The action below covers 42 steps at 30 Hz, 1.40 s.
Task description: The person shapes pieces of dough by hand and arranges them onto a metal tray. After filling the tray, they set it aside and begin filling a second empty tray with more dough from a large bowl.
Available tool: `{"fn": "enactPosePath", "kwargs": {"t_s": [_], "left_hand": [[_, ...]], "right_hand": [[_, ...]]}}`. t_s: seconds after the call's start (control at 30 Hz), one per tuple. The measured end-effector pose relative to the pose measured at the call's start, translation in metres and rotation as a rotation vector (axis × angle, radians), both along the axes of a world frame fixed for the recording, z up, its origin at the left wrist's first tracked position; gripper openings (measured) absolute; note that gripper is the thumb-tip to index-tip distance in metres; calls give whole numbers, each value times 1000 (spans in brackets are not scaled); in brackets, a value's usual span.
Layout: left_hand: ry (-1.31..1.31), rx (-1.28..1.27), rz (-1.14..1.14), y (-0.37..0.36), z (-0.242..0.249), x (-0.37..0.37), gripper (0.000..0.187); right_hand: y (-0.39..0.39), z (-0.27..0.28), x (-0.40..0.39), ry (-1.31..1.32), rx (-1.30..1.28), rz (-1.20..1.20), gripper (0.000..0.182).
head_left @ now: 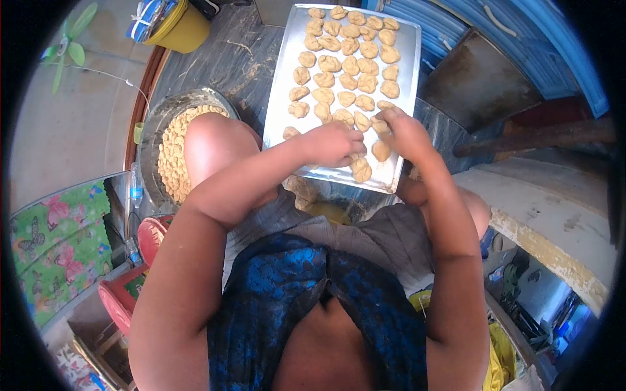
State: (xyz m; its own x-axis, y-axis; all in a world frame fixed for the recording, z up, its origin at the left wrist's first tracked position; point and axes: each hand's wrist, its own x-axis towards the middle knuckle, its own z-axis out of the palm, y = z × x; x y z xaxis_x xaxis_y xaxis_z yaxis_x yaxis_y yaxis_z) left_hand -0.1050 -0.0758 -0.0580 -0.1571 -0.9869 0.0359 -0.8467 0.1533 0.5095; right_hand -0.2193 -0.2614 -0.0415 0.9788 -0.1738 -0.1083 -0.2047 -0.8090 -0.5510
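A silver metal tray lies ahead of me, bearing rows of lumpy tan dough pieces. Over its near part, my left hand is closed with curled fingers, just above a dough piece; what it holds, if anything, is hidden. To its right, my right hand has its fingers bent down and pressed around a dough piece near the tray's right edge. Another piece lies between the two hands. At the left, beside my knee, a large round basin holds many smaller dough lumps.
A yellow bucket stands at the upper left, near a green-bladed fan. Red containers are at the lower left. Blue slatted panels and a dark metal sheet stand at the upper right, above a pale worn ledge.
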Motion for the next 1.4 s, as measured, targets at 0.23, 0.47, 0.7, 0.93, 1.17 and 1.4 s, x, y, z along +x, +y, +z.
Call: {"fn": "enactPosePath", "kwargs": {"t_s": [0.23,0.47,0.7,0.93,1.17,1.4], "left_hand": [[139,135,60,-3,3,6,17],[465,421,227,1,27,20,14],[738,177,477,6,33,28,24],[940,79,715,9,40,46,16],[560,210,507,24,79,64,36],[344,354,652,81,95,65,31]], "right_hand": [[-5,-11,3,6,-116,63,25],[6,13,4,-22,-92,11,22],[35,-3,13,80,1176,-72,40],[60,0,34,-114,1397,-259,45],[75,9,60,-238,1282,-326,30],[88,17,69,-46,615,110,31]]}}
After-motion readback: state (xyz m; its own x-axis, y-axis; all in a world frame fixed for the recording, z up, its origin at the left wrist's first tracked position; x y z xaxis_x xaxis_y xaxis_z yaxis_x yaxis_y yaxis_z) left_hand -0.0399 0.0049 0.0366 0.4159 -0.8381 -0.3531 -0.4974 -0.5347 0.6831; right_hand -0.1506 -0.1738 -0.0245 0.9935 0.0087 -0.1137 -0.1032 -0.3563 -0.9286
